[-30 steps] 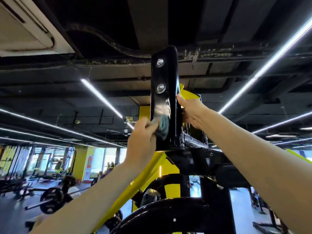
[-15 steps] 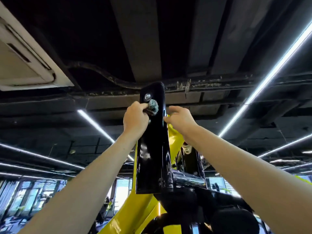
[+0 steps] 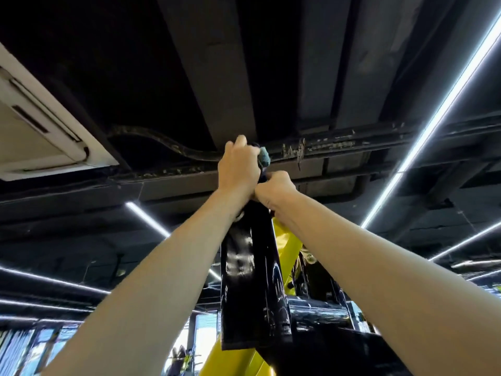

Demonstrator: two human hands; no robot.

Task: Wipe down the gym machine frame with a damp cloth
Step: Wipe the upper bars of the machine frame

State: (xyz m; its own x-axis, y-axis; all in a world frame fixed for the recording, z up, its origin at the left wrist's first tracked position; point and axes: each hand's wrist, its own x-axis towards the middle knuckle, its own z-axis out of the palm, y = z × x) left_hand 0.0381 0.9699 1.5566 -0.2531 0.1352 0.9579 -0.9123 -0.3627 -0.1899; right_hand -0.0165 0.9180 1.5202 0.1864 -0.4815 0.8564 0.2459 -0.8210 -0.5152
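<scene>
- Head view: one glossy black steel upright (image 3: pixel 252 289) of the gym machine frame rises through the middle of the picture, tilted slightly, its face streaked with reflections.
- One left hand (image 3: pixel 238 169) is at the very top of the upright, on its left side. Its fingers are curled tight around one small teal fuzzy cloth (image 3: pixel 264 158).
- The cloth is bunched up. Only a tuft shows past the knuckles, against the top end of the upright.
- One right hand (image 3: pixel 274 189) sits just below the left hand and touches it, on the right edge of the upright. Its fingers curl round that edge and grip it, with the fingertips hidden behind the steel.
- Two bare forearms reach up to the upright from the bottom corners of the picture, one on each side.
- One yellow painted frame beam (image 3: pixel 288 241) slants behind the upright, showing to its right below the right hand and again under its lower end.
- One white ceiling air-conditioning cassette (image 3: pixel 40 137) is fixed well to the left of the upright.
- Two bright strip lights stand out: a long one (image 3: pixel 444 104) running diagonally far right of the upright, and a short one (image 3: pixel 147 219) to its left.
- Thinner strips lie lower on both sides, too faint to count surely.
</scene>
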